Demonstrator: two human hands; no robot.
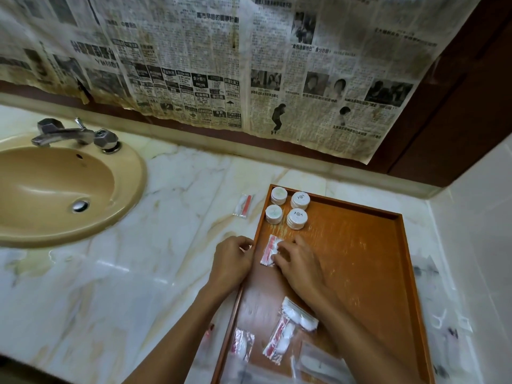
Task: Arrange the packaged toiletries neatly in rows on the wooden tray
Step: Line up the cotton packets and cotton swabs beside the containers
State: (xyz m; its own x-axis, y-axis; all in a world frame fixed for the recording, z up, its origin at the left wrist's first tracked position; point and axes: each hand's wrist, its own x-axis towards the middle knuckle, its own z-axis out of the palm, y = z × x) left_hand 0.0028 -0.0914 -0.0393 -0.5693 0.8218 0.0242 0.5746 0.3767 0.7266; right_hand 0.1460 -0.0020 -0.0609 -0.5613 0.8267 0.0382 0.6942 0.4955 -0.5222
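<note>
My right hand (297, 263) lies inside the wooden tray (360, 261), fingers curled down onto a small red-and-white sachet (268, 250) that sits just inside the tray's left rim, about halfway along it. My left hand (232, 263) is just outside that same rim, over the marble counter (138, 273), fingers curled in; whether it pinches anything I cannot tell (the fingertips blur against the rim).

In the tray's far left corner stand four round white soaps (288, 208), two by two, close together. Toward the tray's near end I count three clear packets that I can make out: one with white pads (300, 317), one red-and-white packet (278, 339) touching it on the near side, and one crinkled packet (242, 345) by the left rim. Nearer still lie more clear wrappers, too blurred to count.

One more red-and-white sachet on the counter (243, 205) lies just left of the tray's far corner. Well left of the tray is the tan sink (55, 189) with one tap (74, 134), and beyond the tray's far edge yellowed newspaper (249, 65) covers the wall.
</note>
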